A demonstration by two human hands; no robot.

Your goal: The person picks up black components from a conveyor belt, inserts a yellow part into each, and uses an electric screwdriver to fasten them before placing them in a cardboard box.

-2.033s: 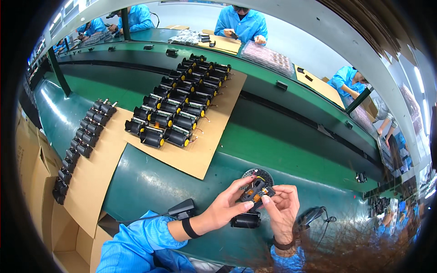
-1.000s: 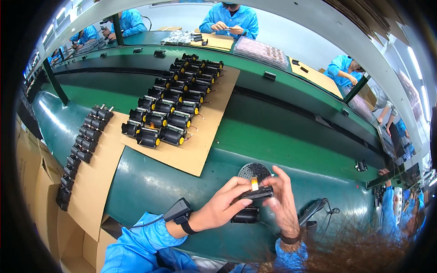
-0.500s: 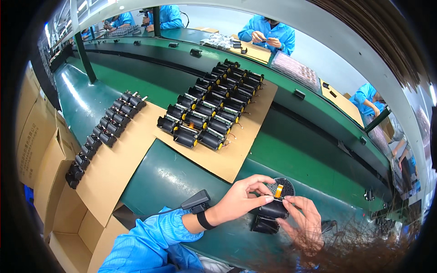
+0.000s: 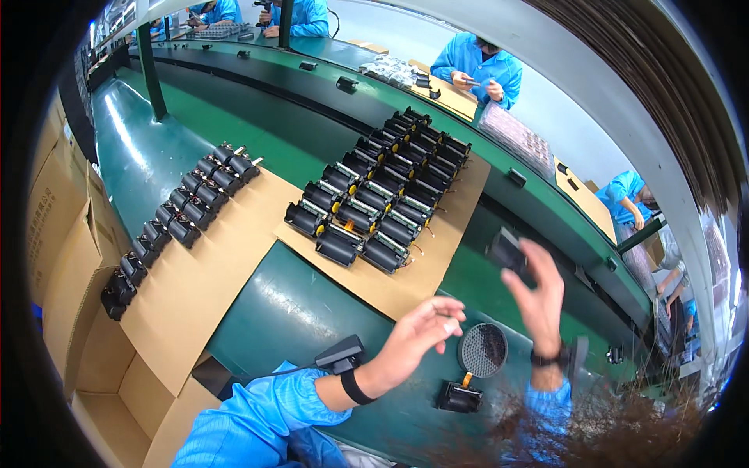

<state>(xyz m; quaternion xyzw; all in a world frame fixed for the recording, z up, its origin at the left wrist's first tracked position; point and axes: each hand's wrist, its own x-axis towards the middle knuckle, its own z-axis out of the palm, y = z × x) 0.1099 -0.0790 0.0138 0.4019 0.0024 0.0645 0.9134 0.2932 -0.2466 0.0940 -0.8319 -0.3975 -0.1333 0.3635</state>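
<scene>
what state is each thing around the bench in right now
left hand: raised, loosely curled, nothing visibly held
right hand: extended, at blurred dark part; grip unclear
ribboned black part: lying on bench
round dish: open, dark bits inside
cardboard box: open
black assemblies: rowed on cardboard sheet

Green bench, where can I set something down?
Bare bench lies between the cardboard and your left hand, and left of the narrow parts row. Crowded: the wide parts block, and by the ribboned part and round dish.
</scene>
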